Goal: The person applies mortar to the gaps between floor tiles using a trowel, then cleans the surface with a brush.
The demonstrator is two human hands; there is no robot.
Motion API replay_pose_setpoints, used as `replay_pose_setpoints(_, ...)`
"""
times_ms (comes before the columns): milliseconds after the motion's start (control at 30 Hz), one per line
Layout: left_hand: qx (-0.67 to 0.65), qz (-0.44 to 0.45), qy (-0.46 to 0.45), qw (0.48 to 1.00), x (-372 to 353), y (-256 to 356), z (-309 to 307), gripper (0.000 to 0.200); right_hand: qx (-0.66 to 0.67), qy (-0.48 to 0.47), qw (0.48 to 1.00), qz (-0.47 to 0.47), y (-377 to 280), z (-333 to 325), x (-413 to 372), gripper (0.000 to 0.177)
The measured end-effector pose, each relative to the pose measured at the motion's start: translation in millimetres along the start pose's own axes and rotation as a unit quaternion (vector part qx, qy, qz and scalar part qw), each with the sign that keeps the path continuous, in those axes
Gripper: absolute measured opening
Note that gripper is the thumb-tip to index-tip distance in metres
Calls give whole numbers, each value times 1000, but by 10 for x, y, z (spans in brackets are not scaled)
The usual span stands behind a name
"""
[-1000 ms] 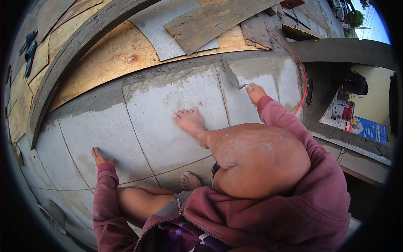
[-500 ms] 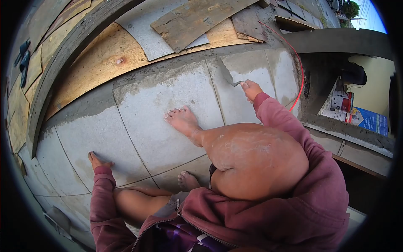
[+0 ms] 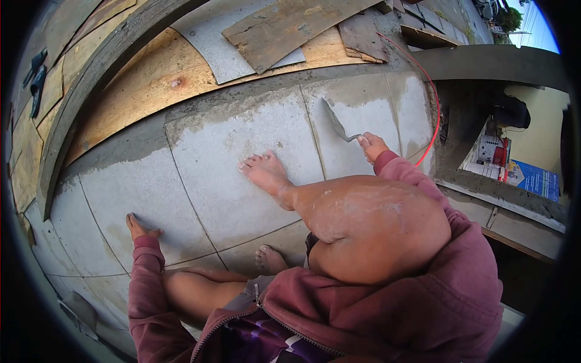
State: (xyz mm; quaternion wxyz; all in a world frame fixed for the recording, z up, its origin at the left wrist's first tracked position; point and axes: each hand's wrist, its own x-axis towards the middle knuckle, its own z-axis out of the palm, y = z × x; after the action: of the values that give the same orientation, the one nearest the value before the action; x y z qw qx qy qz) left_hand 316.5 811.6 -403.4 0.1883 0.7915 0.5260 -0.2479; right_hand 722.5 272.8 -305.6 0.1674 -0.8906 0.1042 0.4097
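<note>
My right hand (image 3: 373, 147) is wrapped round the handle of a trowel (image 3: 336, 123), whose narrow grey blade points up and left over a pale tile. Wet grey mortar (image 3: 357, 88) covers the upper edge of that tile, above the blade. Over at the left, my left hand (image 3: 141, 229) rests on the tiled floor (image 3: 145, 193) with thumb and fingers apart and nothing in it. My bare foot (image 3: 266, 175) stands on the tile between the two hands.
Plywood (image 3: 175, 81) and loose boards (image 3: 284, 30) lie beyond the tiles. A curved grey beam (image 3: 91, 78) crosses the upper left, near dark sandals (image 3: 38, 91). A red cable (image 3: 434, 103) curves down at the right. Beyond it are printed boxes (image 3: 532, 178).
My right hand and the trowel have moved slightly right and down, with more of the blade now showing clear of the mortar. My left hand stays on the floor.
</note>
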Motion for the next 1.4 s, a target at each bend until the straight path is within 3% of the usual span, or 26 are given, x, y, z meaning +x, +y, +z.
replay_pose_setpoints(33, -12, 7, 1, 1000, 22, -7, 12, 118, 27, 67, 996, 45, 80, -61, 149, 33)
replay_pose_setpoints(133, -6, 17, 6, 1000, 53, 48, -24, 118, 7, 156, 986, 49, 35, -224, 285, 31)
replay_pose_setpoints(167, 11, 8, 5, 1000, 37, 47, -14, 118, -80, 153, 982, -72, 2, -126, 323, 33)
replay_pose_setpoints(267, 5, 7, 0, 1000, 26, 58, -15, 118, -153, 43, 981, -110, -466, 28, 248, 36)
replay_pose_setpoints(300, 3, 6, 6, 1000, 30, 102, -49, 118, -132, 107, 982, -87, -373, -86, 416, 35)
replay_pose_setpoints(400, 20, -21, -11, 1000, -26, 171, -97, 118, -165, 117, 970, -135, -586, -39, 304, 32)
replay_pose_setpoints(533, 3, -6, -7, 1000, -13, 153, -56, 117, -278, -30, 931, -236, -1212, 538, -147, 31)
replay_pose_setpoints(633, -4, -7, -7, 1000, -52, 197, -112, 116, -179, 90, 960, -197, -1115, 542, 171, 30)
replay_pose_setpoints(800, -28, 3, -6, 1000, -110, 176, -99, 114, -271, -27, 925, -265, -1538, 752, -160, 31)
replay_pose_setpoints(933, -47, 8, -3, 999, -126, 178, -129, 114, -274, -1, 920, -279, -1804, 903, -78, 31)
replay_pose_setpoints(1067, -59, 6, -15, 998, -135, 171, -114, 115, -343, -41, 860, -376, -2259, 1179, -250, 28)
replay_pose_setpoints(1167, -55, 2, -26, 998, -142, 190, -130, 116, -469, -165, 760, -419, -2771, 1412, -537, 33)
replay_pose_setpoints(1200, -50, 3, -33, 998, -139, 189, -138, 116, -469, -169, 758, -420, -2869, 1426, -433, 33)
replay_pose_setpoints(1267, -56, 8, -31, 998, -152, 144, -63, 116, -410, -61, 803, -428, -3036, 1430, -286, 35)
replay_pose_setpoints(1333, -67, 13, -15, 998, -79, 130, -55, 117, -445, -64, 790, -416, -3189, 1408, -335, 36)
replay_pose_setpoints(1400, -62, 2, -15, 998, -144, 177, -85, 116, -531, -131, 717, -432, -3154, 1459, -434, 35)
